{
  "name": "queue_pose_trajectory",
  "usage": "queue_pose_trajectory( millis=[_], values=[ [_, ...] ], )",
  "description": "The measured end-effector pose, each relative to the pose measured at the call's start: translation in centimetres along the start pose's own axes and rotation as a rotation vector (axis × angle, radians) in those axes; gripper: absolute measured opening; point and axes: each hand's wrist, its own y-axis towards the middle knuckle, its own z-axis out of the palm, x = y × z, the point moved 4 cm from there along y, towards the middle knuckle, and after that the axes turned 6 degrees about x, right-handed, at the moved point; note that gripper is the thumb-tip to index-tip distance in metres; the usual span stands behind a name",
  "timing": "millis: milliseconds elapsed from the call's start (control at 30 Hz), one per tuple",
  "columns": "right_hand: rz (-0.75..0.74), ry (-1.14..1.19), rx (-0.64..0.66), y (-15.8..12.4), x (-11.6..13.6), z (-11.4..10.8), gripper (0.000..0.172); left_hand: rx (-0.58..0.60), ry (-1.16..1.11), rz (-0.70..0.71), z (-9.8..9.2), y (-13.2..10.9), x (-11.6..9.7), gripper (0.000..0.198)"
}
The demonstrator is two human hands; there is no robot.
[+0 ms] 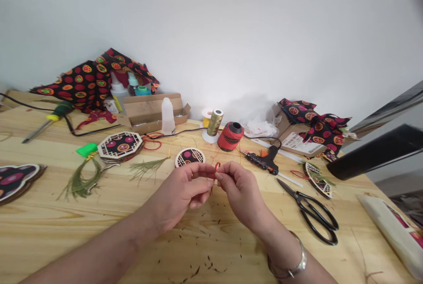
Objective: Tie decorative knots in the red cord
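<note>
Between my two hands, above the middle of the wooden table, is a short red cord (217, 167) bent into a small loop, its tail hanging below the fingers. My left hand (190, 182) pinches it from the left with thumb and forefinger. From the right, my right hand (237, 184) pinches the same cord, fingertips almost touching the left ones. Just behind the left hand lies a round ornament (189, 157) with a pale lattice frame and dark patterned fabric, partly covered by that hand. A red thread spool (230, 136) stands behind the hands.
Black-handled scissors (317, 215) and a glue gun (266, 159) lie to the right. Further left are an octagonal ornament (120, 146), green tassels (82, 178) and a screwdriver (48, 121). A white bottle (168, 116) and a gold thread spool (215, 123) stand near the wall.
</note>
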Motion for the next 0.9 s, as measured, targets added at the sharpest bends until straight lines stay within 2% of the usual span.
queue_pose_trajectory(
  millis=[100,267,333,500,633,800,900],
  values=[
    [0.002,-0.016,0.022,0.0,0.1,0.1,0.012,0.015,0.043,-0.007,0.1,0.0,0.2,0.016],
    [-0.002,-0.028,0.061,0.0,0.1,0.3,0.012,-0.070,0.211,0.002,-0.2,0.0,0.1,0.012],
    [0.006,-0.016,0.061,0.1,-0.1,0.3,0.012,-0.071,0.235,-0.003,-0.2,0.0,0.1,0.009],
    [0.013,0.071,0.095,0.3,-0.8,0.4,0.012,-0.045,0.137,0.009,-0.1,0.0,0.0,0.005],
    [0.011,0.035,0.080,0.4,-1.1,0.3,0.012,0.000,0.066,-0.011,0.0,0.1,0.0,0.004],
    [0.007,0.046,0.079,0.3,-0.8,0.2,0.013,0.007,0.024,-0.039,-0.1,0.1,0.1,0.017],
    [0.006,0.063,0.079,0.3,-0.7,0.2,0.013,0.006,0.012,-0.029,-0.2,0.1,0.3,0.018]
  ],
)
